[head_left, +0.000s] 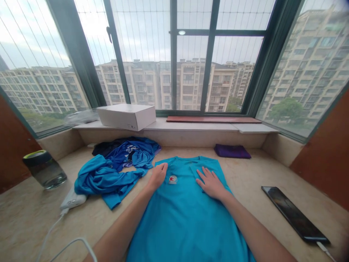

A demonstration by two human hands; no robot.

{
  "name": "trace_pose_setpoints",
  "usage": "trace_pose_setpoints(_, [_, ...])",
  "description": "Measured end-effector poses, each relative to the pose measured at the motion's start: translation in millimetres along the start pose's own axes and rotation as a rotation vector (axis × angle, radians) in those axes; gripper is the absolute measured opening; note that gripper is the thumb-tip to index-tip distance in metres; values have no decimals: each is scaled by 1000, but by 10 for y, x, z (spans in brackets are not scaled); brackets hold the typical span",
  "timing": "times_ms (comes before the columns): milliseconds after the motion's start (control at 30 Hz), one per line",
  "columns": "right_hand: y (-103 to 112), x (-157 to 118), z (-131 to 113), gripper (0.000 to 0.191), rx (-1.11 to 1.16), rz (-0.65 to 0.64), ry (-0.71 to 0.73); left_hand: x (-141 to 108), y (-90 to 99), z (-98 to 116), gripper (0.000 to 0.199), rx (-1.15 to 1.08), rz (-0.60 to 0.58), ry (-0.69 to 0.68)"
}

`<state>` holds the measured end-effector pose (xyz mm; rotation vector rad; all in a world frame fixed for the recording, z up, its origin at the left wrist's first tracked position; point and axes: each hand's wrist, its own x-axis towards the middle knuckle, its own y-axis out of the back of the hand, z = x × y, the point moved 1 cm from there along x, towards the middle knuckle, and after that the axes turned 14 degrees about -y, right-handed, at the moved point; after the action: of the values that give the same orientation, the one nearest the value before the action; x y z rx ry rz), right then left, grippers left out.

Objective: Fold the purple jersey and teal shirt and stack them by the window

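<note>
A turquoise T-shirt (188, 214) lies spread on the stone sill in front of me, its neckline toward the window. It has a small red and white emblem on the chest. My left hand (159, 175) is closed at the shirt's upper left edge, pinching the fabric near the shoulder. On the right side of the chest my right hand (211, 183) rests flat with fingers spread, over a folded-in part that looks like a sleeve. The shirt's lower end runs out of the bottom of the view.
Left of the shirt lie crumpled blue clothes (109, 174), partly over a white power strip (72, 200). A water bottle (46, 171) stands farther left. A folded purple cloth (232, 151) and a charging phone (294, 214) are right. A white box (117, 118) sits on the ledge.
</note>
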<state>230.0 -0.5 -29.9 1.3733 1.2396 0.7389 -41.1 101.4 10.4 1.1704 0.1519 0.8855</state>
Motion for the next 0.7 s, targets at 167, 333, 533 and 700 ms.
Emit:
trace_pose_setpoints(167, [39, -23, -15, 73, 20, -1, 2, 242, -28, 219, 69, -64, -161, -107])
trace_pose_setpoints(333, [107, -75, -27, 74, 62, -1, 24, 136, -182, 178, 61, 58, -325, -88])
trace_pose_setpoints(533, [35, -85, -36, 73, 96, 11, 35, 74, -311, 49, 61, 264, -345, -44])
trace_pose_setpoints(700, [113, 55, 25, 61, 110, 167, -22, 346, -170, -180, 53, 406, -249, 13])
